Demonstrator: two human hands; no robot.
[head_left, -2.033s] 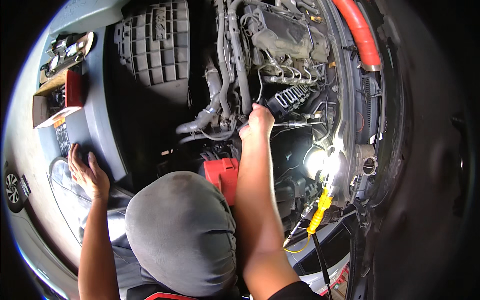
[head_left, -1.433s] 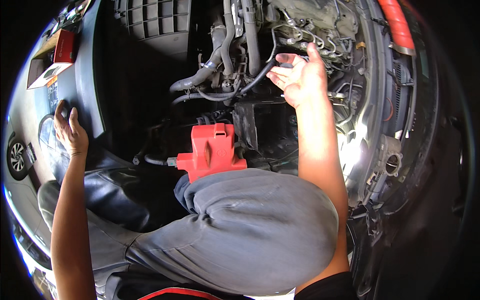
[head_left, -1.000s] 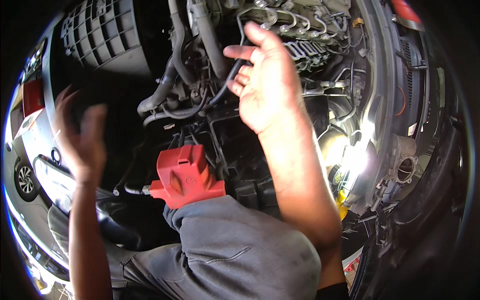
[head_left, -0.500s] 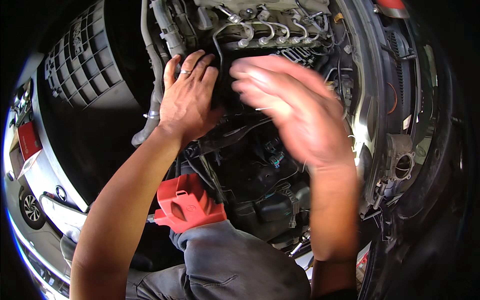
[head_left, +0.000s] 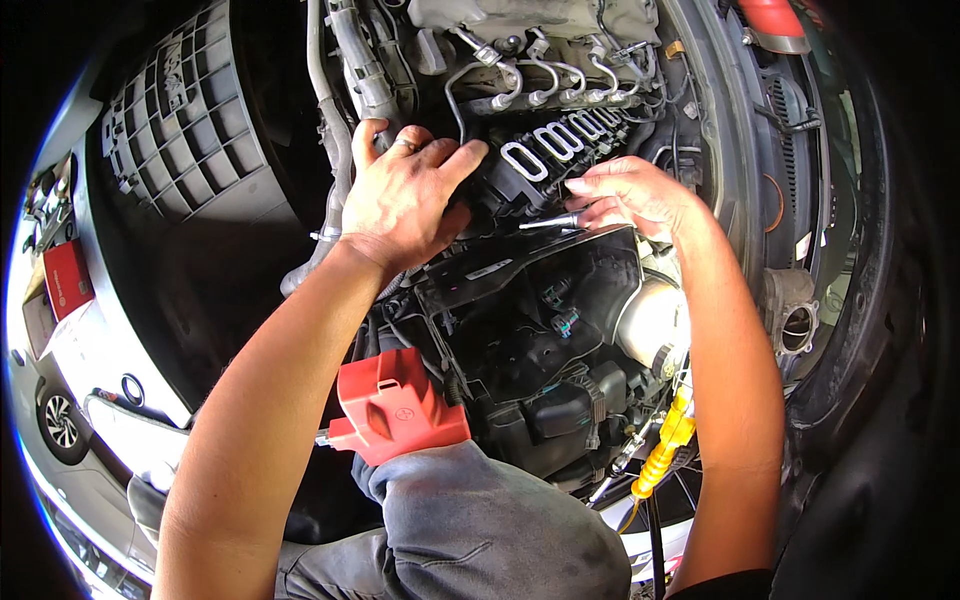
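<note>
Black, seemingly moulded plastic: a long part (head_left: 543,166) with pale oval rims lies between the hands, just below a metal rail (head_left: 570,102). The left hand (head_left: 410,195) spreads its fingers by a grey hose (head_left: 362,70); the right hand (head_left: 635,195) curls beside a silver rod (head_left: 545,223). Whether either grips anything, I cannot tell. The part looks stiff, fairly light, perhaps oily; its solid ends seem the safest hold.

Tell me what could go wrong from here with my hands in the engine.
The ring on your left hand might snag on the nearby gray pipe. Your knee, which seems to touch the red cover, could shift it. The yellow-handled work light, beside your right forearm, might get knocked.
</note>
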